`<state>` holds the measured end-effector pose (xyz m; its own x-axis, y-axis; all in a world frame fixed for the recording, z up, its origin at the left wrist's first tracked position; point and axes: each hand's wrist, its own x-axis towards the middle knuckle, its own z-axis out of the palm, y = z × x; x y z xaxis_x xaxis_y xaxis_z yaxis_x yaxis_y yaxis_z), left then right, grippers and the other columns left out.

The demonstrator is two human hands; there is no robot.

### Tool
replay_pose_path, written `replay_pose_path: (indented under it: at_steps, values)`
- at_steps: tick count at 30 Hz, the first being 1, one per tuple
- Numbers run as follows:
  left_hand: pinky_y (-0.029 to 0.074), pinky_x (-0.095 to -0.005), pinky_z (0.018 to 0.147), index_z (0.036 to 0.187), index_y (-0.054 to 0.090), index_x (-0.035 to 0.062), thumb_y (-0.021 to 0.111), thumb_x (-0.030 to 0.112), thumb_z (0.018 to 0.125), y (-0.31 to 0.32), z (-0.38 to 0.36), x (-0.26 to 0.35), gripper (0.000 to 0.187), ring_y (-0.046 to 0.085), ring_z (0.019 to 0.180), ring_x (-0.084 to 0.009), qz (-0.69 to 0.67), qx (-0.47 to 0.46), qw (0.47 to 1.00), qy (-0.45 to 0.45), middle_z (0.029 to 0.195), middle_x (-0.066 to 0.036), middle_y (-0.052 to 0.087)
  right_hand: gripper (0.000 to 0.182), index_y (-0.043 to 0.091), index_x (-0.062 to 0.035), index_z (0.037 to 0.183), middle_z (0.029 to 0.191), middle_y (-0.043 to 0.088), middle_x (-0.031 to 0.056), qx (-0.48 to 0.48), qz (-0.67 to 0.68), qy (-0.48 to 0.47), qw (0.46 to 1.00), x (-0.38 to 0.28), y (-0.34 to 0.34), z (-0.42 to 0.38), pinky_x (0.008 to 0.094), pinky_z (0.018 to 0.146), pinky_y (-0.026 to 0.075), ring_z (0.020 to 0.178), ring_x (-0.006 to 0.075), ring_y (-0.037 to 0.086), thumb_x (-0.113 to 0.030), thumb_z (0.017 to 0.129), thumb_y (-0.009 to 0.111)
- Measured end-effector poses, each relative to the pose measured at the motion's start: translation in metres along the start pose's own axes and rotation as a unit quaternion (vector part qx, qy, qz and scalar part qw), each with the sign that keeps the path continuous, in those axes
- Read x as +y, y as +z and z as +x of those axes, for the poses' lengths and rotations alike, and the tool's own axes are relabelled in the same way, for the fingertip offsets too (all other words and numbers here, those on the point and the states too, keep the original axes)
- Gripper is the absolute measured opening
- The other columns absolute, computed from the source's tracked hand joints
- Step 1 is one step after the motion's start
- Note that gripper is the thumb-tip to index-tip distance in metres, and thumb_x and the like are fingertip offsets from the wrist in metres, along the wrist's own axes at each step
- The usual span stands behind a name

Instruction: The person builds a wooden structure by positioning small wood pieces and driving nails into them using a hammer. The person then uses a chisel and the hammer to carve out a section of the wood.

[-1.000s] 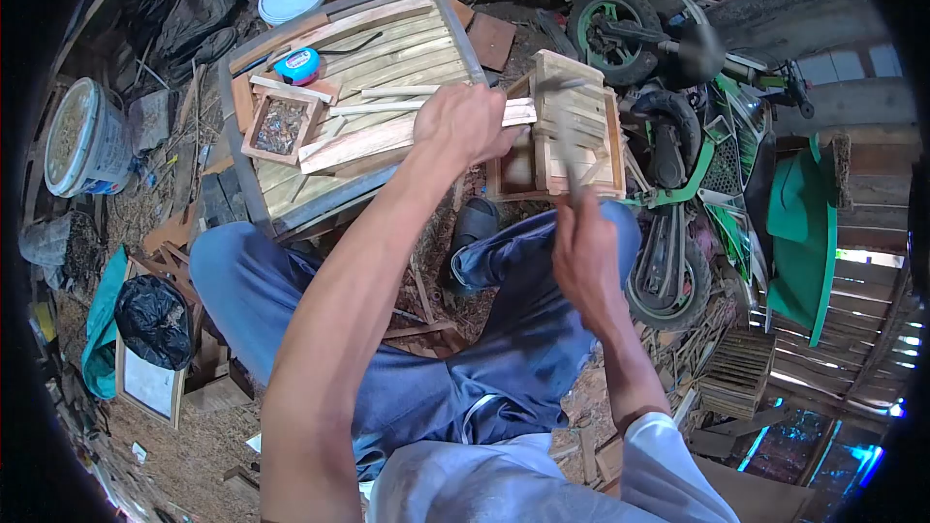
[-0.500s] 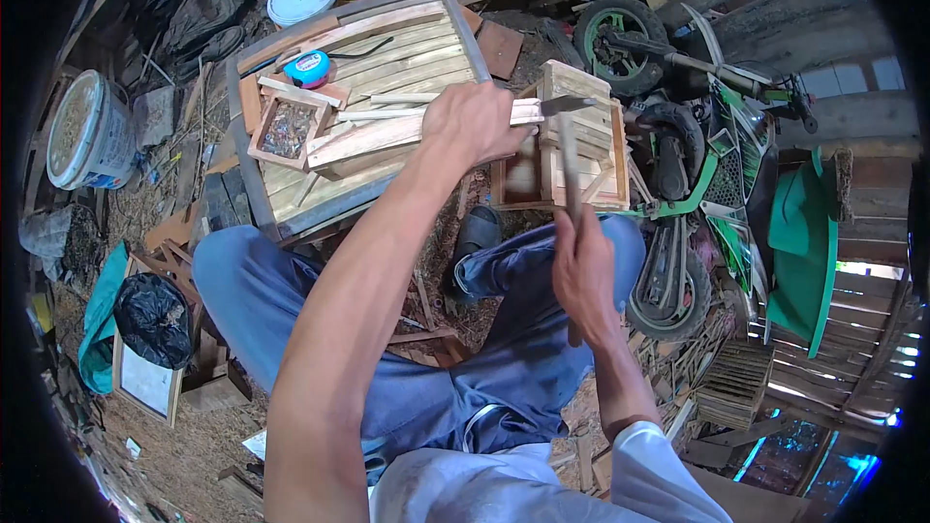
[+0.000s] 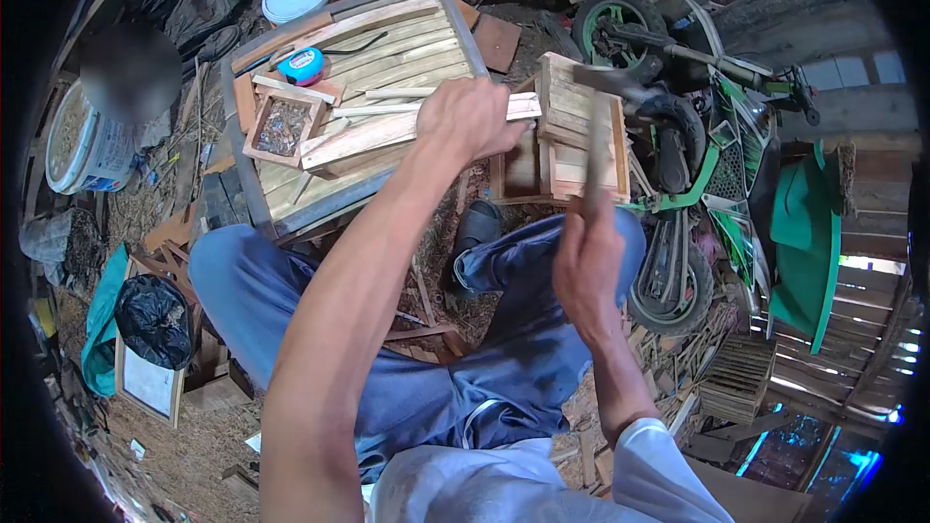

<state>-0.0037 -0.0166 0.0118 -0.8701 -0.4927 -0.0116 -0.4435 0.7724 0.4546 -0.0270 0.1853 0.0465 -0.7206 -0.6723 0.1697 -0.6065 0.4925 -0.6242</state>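
Pale wood fills the left hand [image 3: 465,121], whose fingers are closed around a squared wooden piece [image 3: 363,142] near its right end, with a short stub showing past the knuckles. That piece slants across the near side of a slatted table [image 3: 426,53], its other end beside a small wooden tray [image 3: 276,157] holding little dark bits too small to tell apart. The right hand [image 3: 589,257] is wrapped tight about the handle of a hammer [image 3: 594,150], which points away from the body; its blurred head appears over the far corner of a slatted wooden box [image 3: 573,121], though whether they touch cannot be told. The box stands just right of the table, close to the tip of the held piece, an open compartment on its left side. Thin sticks [image 3: 387,108] lie right behind the wooden piece, and a blue tape measure [image 3: 301,65] sits farther back, its dark strap trailing over the slats. Below, between blue trousers [image 3: 237,276], a dark sandal [image 3: 478,226] shows near the table. Farther out, a green motorbike [image 3: 715,165] is to the right, a large bucket [image 3: 102,160] to the left, and a black plastic bag [image 3: 155,324] lies against a framed pane [image 3: 145,385] at lower left.
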Motion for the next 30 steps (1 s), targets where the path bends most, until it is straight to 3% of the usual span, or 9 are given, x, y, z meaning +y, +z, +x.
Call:
replay_pose_path:
  at_steps: [4, 8, 11, 15, 19, 23, 27, 28, 30]
  values:
    - [0.054, -0.0443, 0.075, 0.087, 0.07, -0.001, 0.065, 0.047, 0.079, 0.002, -0.001, -0.001, 0.049, 0.067, 0.08, -0.0377, -0.008, 0.002, 1.0, 0.004, 0.08, -0.024, 0.068, 0.012, 0.047, 0.0029, 0.097, 0.065, 0.056, 0.0283, -0.101, -0.029, 0.049, 0.993, -0.006, -0.01, 0.01, 0.0499, 0.054, 0.042, 0.065, 0.0491, 0.057, -0.008, 0.094, 0.05]
    - [0.055, -0.0395, 0.077, 0.084, 0.073, 0.0009, 0.064, 0.044, 0.08, 0.004, 0.0, -0.002, 0.044, 0.069, 0.081, -0.0316, 0.004, 0.012, 1.0, 0.003, 0.081, -0.019, 0.07, 0.015, 0.046, 0.0042, 0.097, 0.066, 0.055, 0.0307, -0.023, 0.03, 0.048, 0.998, -0.022, -0.015, 0.002, 0.0519, 0.056, 0.041, 0.068, 0.0525, 0.054, -0.01, 0.095, 0.049]
    - [0.055, -0.0393, 0.077, 0.083, 0.073, 0.0008, 0.064, 0.044, 0.08, 0.0, 0.0, 0.001, 0.044, 0.069, 0.081, -0.0319, 0.002, 0.005, 1.0, -0.003, 0.081, -0.019, 0.07, 0.015, 0.046, 0.0043, 0.096, 0.064, 0.054, 0.0284, -0.089, -0.056, 0.02, 0.994, 0.012, 0.003, 0.013, 0.0489, 0.055, 0.042, 0.066, 0.051, 0.054, -0.011, 0.095, 0.049]
    - [0.055, -0.0395, 0.076, 0.082, 0.073, 0.0016, 0.065, 0.044, 0.079, 0.005, -0.002, -0.004, 0.043, 0.069, 0.08, -0.032, 0.011, 0.015, 1.0, 0.003, 0.08, -0.02, 0.069, 0.014, 0.047, 0.0035, 0.095, 0.069, 0.055, 0.031, -0.069, 0.028, 0.099, 0.992, -0.024, -0.022, 0.013, 0.0537, 0.059, 0.04, 0.071, 0.053, 0.053, -0.011, 0.095, 0.049]
    - [0.055, -0.0393, 0.076, 0.084, 0.073, 0.0017, 0.064, 0.045, 0.08, 0.002, 0.0, -0.001, 0.044, 0.069, 0.081, -0.0312, 0.001, 0.004, 1.0, -0.004, 0.083, -0.02, 0.069, 0.016, 0.046, 0.0031, 0.095, 0.067, 0.055, 0.0292, -0.057, -0.015, -0.001, 0.998, 0.006, -0.002, 0.01, 0.0502, 0.055, 0.039, 0.067, 0.0509, 0.054, -0.012, 0.096, 0.05]
    - [0.055, -0.041, 0.076, 0.086, 0.072, 0.0014, 0.065, 0.045, 0.08, 0.003, 0.001, -0.004, 0.044, 0.069, 0.08, -0.0328, 0.011, 0.0, 1.0, -0.008, 0.082, -0.021, 0.069, 0.012, 0.046, 0.0024, 0.096, 0.064, 0.055, 0.0275, -0.1, -0.012, 0.075, 0.992, -0.015, -0.019, 0.015, 0.0494, 0.053, 0.039, 0.064, 0.0494, 0.055, -0.01, 0.096, 0.047]
    - [0.054, -0.0448, 0.075, 0.084, 0.07, 0.0006, 0.065, 0.044, 0.079, 0.009, 0.0, -0.005, 0.044, 0.068, 0.077, -0.0369, -0.012, 0.016, 1.0, 0.01, 0.077, -0.023, 0.067, 0.014, 0.045, 0.0025, 0.096, 0.064, 0.055, 0.0273, -0.006, 0.012, 0.026, 1.0, -0.008, -0.009, 0.002, 0.0492, 0.054, 0.04, 0.064, 0.0493, 0.056, -0.011, 0.096, 0.049]
    - [0.054, -0.0449, 0.076, 0.084, 0.07, 0.0007, 0.065, 0.044, 0.079, 0.008, -0.001, -0.004, 0.044, 0.068, 0.076, -0.0368, -0.012, 0.019, 1.0, 0.01, 0.077, -0.023, 0.067, 0.013, 0.045, 0.0027, 0.097, 0.064, 0.054, 0.0269, -0.032, -0.013, -0.024, 0.999, 0.002, -0.001, 0.009, 0.0487, 0.053, 0.04, 0.063, 0.0478, 0.057, -0.01, 0.095, 0.049]
    - [0.054, -0.0451, 0.075, 0.083, 0.07, 0.0006, 0.065, 0.044, 0.079, 0.006, -0.003, 0.0, 0.044, 0.068, 0.076, -0.0367, -0.014, 0.019, 1.0, 0.008, 0.077, -0.023, 0.067, 0.012, 0.045, 0.0027, 0.097, 0.064, 0.054, 0.0269, -0.08, -0.024, 0.014, 0.996, 0.004, -0.009, 0.011, 0.0483, 0.053, 0.041, 0.063, 0.0471, 0.058, -0.008, 0.095, 0.049]
